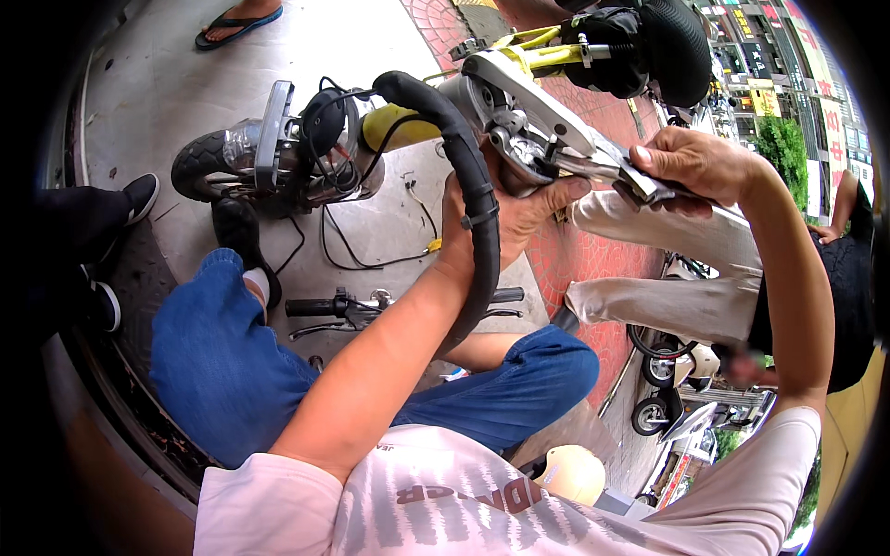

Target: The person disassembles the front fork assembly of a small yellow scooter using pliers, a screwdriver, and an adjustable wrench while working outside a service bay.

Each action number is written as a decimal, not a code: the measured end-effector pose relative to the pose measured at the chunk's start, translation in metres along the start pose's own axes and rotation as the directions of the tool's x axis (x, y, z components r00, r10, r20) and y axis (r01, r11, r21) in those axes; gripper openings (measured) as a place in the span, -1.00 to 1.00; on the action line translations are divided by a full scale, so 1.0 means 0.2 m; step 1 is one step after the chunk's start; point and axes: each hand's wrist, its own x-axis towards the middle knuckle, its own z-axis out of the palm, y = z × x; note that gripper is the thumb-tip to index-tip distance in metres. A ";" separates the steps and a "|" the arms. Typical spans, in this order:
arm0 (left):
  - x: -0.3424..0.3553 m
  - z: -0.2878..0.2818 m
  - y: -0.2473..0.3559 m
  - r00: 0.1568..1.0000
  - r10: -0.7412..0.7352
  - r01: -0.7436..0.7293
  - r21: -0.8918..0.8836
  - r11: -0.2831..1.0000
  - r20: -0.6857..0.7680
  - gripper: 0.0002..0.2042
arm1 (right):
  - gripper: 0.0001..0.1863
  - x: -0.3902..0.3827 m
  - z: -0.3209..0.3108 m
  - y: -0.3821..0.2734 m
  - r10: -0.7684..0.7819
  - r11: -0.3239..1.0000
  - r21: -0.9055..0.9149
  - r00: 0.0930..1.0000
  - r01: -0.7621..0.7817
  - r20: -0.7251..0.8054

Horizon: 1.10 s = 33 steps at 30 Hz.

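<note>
The silver folding joint (533,97) is held above the right edge of the grey floor (352,46), by the red paving (549,259). Its body is clasped by the left grip (528,213); its flat outer end is pinched by the right grip (700,165). Finger pinching is judged possible, should the hinge swing suddenly. Snagging or strain is also judged possible: the left grip is crossed by a thick black cable (459,148). Loose wires (371,268) and a handlebar (313,307) are noted on the floor; the right side is obstructed by a bystander's light trousers (677,308).
</note>
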 end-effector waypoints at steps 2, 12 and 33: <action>-0.02 0.00 0.00 0.999 -0.030 0.031 -0.011 0.999 0.021 -0.36 | -0.25 0.03 -0.03 0.06 -0.021 0.999 0.026 0.999 0.020 0.042; -0.01 0.00 -0.05 0.999 0.035 -0.036 -0.036 0.999 -0.026 -0.39 | -0.24 -0.04 0.07 0.00 0.088 0.990 -0.104 0.990 -0.100 -0.112; 0.01 0.01 -0.01 1.000 -0.013 0.013 -0.101 0.995 -0.002 -0.37 | -0.24 -0.22 0.15 -0.12 -0.023 0.962 -0.270 0.966 -0.049 -0.257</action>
